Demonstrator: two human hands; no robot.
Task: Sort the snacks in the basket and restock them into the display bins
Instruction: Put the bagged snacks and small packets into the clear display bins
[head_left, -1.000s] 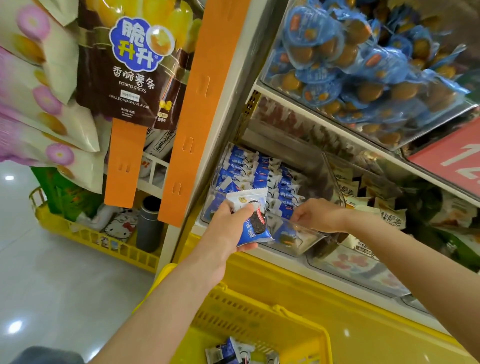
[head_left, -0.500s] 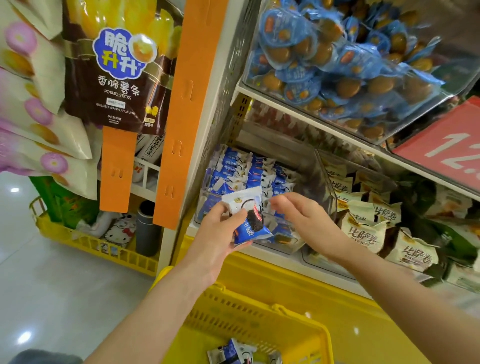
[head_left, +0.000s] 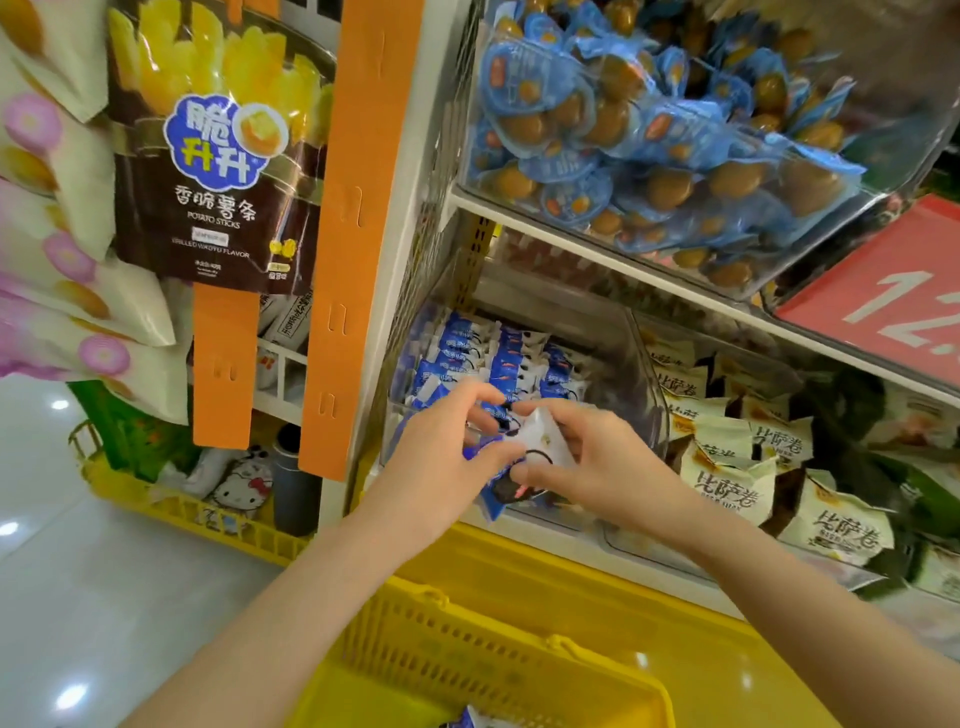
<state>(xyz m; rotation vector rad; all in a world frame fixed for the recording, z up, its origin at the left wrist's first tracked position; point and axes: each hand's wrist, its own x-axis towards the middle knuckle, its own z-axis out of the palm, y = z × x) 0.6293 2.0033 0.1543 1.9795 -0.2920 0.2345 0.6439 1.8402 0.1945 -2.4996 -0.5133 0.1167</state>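
Note:
A small stack of blue-and-white snack packets (head_left: 511, 486) is held between both hands just in front of the clear display bin (head_left: 636, 374). My left hand (head_left: 441, 441) grips the stack from the left. My right hand (head_left: 587, 457) pinches the top white packet (head_left: 543, 441) from the right. The bin holds several matching blue packets (head_left: 493, 358) lined up in rows. Below, the yellow basket (head_left: 467, 654) sits under my arms with one blue packet (head_left: 475, 719) showing at its bottom edge.
To the right, a second clear bin holds cream-coloured packets (head_left: 737, 457). The shelf above carries a bin of blue pouches (head_left: 649, 135) and a red price sign (head_left: 893, 296). Orange hanging strips (head_left: 353, 234) and a potato-sticks bag (head_left: 218, 156) hang left. Another yellow basket (head_left: 208, 514) stands on the floor.
My right hand has come off the bin and moved left onto the packets that my left hand holds. The view has shifted slightly left and closer.

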